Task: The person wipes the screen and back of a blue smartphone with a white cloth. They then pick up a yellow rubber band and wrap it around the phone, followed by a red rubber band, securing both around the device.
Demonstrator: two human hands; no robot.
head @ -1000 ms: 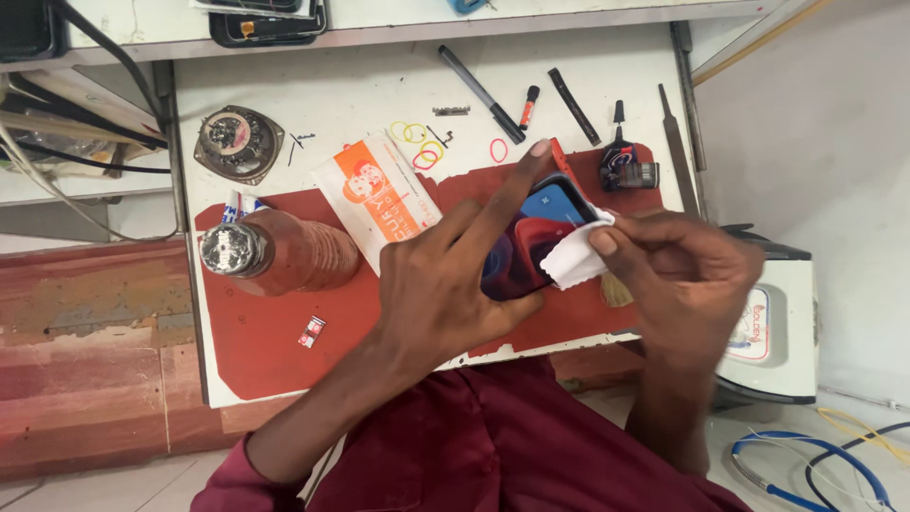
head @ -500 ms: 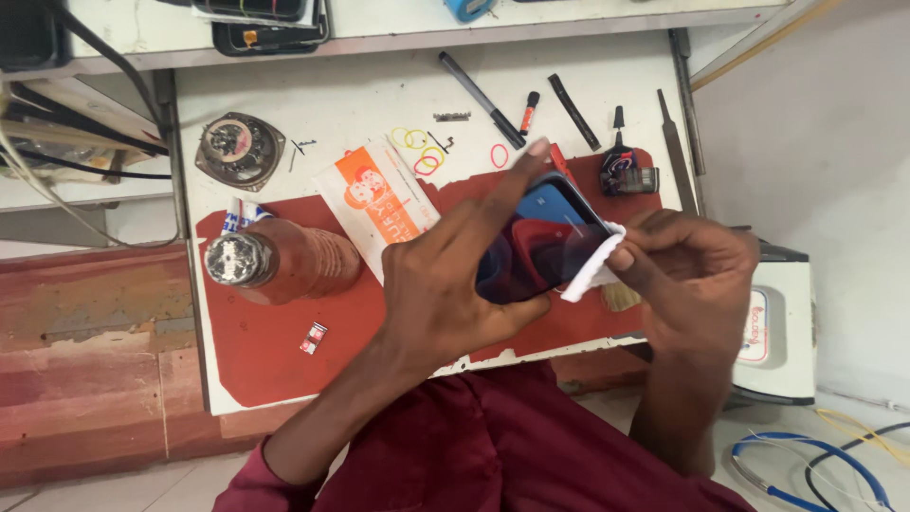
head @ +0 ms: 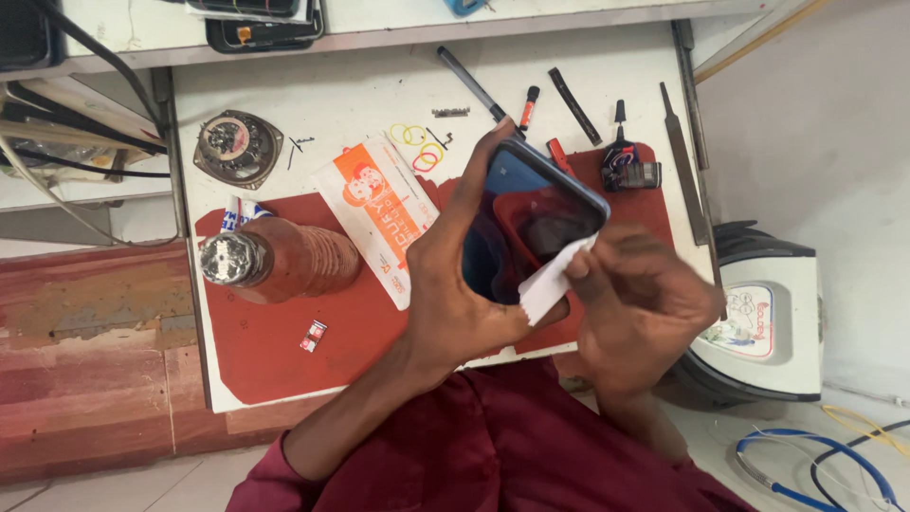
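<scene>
Fingers (head: 578,270) press soft white cloth (head: 548,284) on glossy, perhaps glass, phone (head: 540,213).

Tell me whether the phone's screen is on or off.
Off, as far as the view shows: the phone held in the left hand has a dark glass face showing only reflections, while the right hand presses a white wipe against it.

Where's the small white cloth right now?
In the head view, right of centre, the small white cloth is pinched in the right hand against the lower edge of the dark smartphone held by the left hand, over the red mat.
</scene>
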